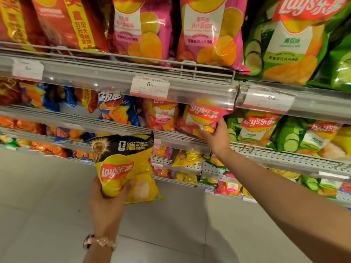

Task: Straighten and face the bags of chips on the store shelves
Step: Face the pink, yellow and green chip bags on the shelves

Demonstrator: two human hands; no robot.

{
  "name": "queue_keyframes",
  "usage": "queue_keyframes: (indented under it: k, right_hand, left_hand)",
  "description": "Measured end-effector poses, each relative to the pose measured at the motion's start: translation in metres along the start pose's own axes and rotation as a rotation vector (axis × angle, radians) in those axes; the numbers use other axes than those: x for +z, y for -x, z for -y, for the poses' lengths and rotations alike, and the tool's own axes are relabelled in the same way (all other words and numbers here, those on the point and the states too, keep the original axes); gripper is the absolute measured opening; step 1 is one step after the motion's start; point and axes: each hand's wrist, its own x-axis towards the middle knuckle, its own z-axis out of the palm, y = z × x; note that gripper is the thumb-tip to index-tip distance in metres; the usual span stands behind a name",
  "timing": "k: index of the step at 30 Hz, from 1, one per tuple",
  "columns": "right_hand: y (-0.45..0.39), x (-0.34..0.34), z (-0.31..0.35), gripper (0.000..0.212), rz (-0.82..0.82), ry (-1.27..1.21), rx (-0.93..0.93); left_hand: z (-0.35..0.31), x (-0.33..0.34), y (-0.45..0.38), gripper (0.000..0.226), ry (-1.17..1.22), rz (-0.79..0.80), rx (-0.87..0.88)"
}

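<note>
My left hand (109,198) grips a yellow Lay's bag with a black top band (123,164) by its lower left corner, holding it upright in front of the shelves, clear of them. My right hand (216,135) reaches to the second shelf and holds the lower right edge of a pink Lay's bag (203,116) that leans there. A second pink bag (163,114) stands just left of it. Green cucumber Lay's bags (254,128) stand to the right of my right hand.
The top shelf rail (117,76) carries big red, pink (210,33) and green (290,44) bags, with price tags (149,87) on it. Blue and orange bags (117,109) sit further left. Lower shelves (190,168) hold small mixed bags. Pale floor tiles (47,205) lie below.
</note>
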Motion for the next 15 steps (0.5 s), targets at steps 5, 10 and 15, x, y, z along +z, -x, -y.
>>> queue_keyframes:
  k: [5,10,15]
  right_hand:
    - [-0.019,0.014,-0.002,0.067,0.066,0.02,0.089]
    - [-0.029,0.011,-0.01,0.079,0.181,0.22,0.163]
    - [-0.011,-0.002,-0.003,0.079,0.207,0.148,0.111]
  left_hand:
    - [-0.002,0.004,-0.004,0.054,-0.019,0.005,0.027]
    - [-0.01,0.01,-0.005,0.05,-0.024,0.044,0.076]
    - [-0.022,0.022,0.001,0.053,-0.009,0.086,0.088]
